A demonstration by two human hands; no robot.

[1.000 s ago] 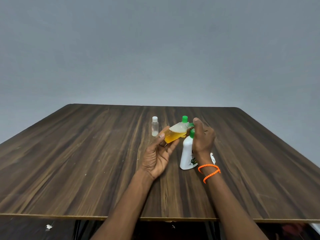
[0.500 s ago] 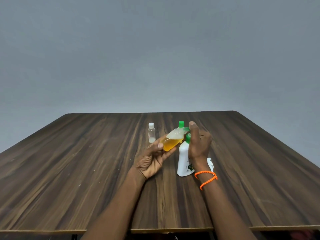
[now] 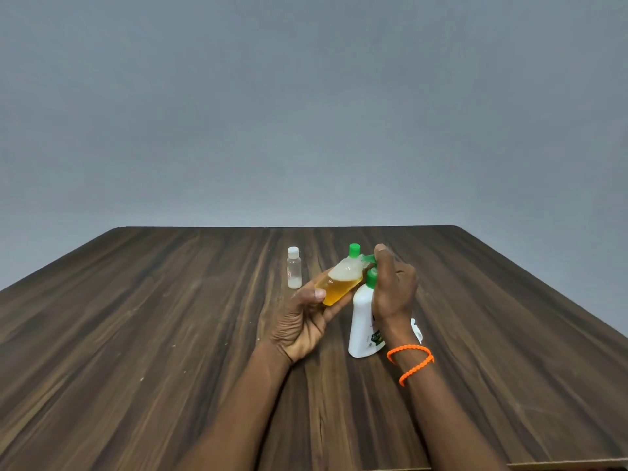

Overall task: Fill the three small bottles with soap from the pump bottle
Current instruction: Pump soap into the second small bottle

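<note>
1 small bottle (image 3: 339, 283) with amber soap is tilted in the left hand (image 3: 306, 321), fingers wrapped around its lower body, mouth up against the green pump nozzle (image 3: 368, 258). Looks roughly half full, foam on top. Right hand (image 3: 394, 290) sits closed around the neck of the white pump bottle (image 3: 362, 328), index finger on the pump head; bottle stands on the table (image 3: 170, 334).

Risks, as a guess: the tilt is steep, so more soap could run out of the mouth; if the nozzle slips off the opening, a press squirts soap onto the table or fingers; a hard press could tip the pump bottle.

Count: 1 pump bottle, 3 small bottles visible: 1 held, 1 clear white-capped bottle (image 3: 294, 271) standing left, 1 green-capped bottle (image 3: 354, 249) mostly hidden behind the held one. 1 small white item (image 3: 416, 329) behind the right wrist, cannot tell what. 1 orange wristband (image 3: 409, 363).
</note>
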